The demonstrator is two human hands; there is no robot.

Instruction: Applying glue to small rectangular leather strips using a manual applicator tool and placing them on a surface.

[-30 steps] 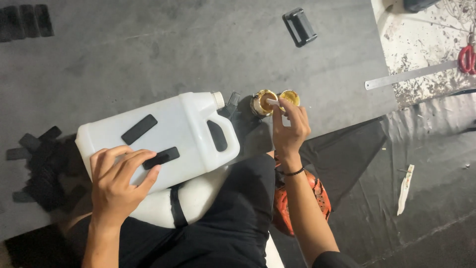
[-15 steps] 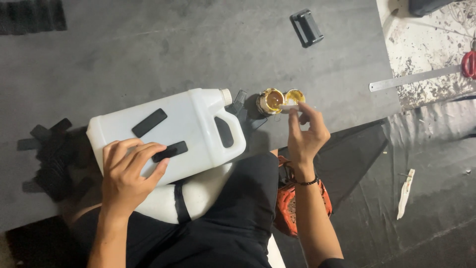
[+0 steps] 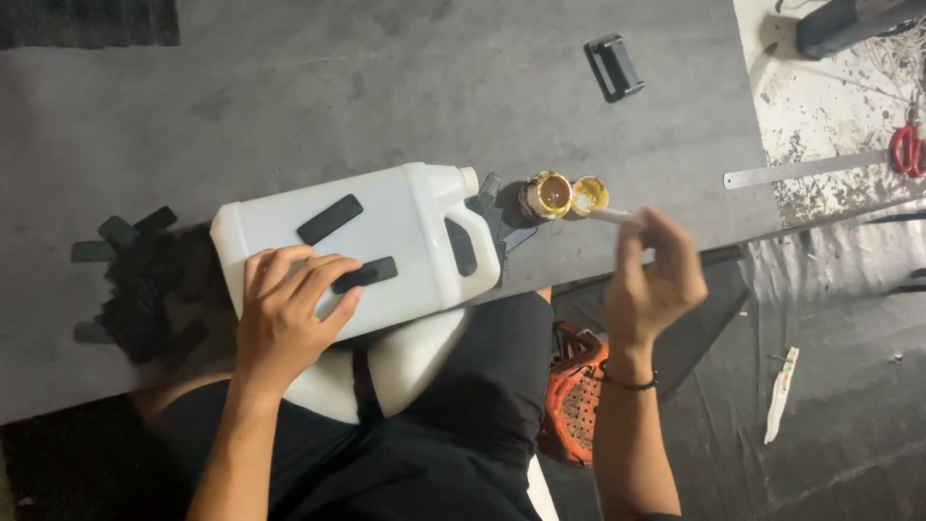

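White plastic jug (image 3: 386,246) pressed flat by left hand (image 3: 289,318); right hand (image 3: 651,280) fingers pinching small white stick (image 3: 617,216), now lifted off glue tin (image 3: 545,196).

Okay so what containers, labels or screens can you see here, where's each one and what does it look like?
White jug: plastic, handled, lying on its side under the left hand, black strips stuck on.
Small tin: round, open, amber contents, right of the jug's cap.
Tin lid: round, yellowish, beside the tin.
No labels, signs or screens visible.
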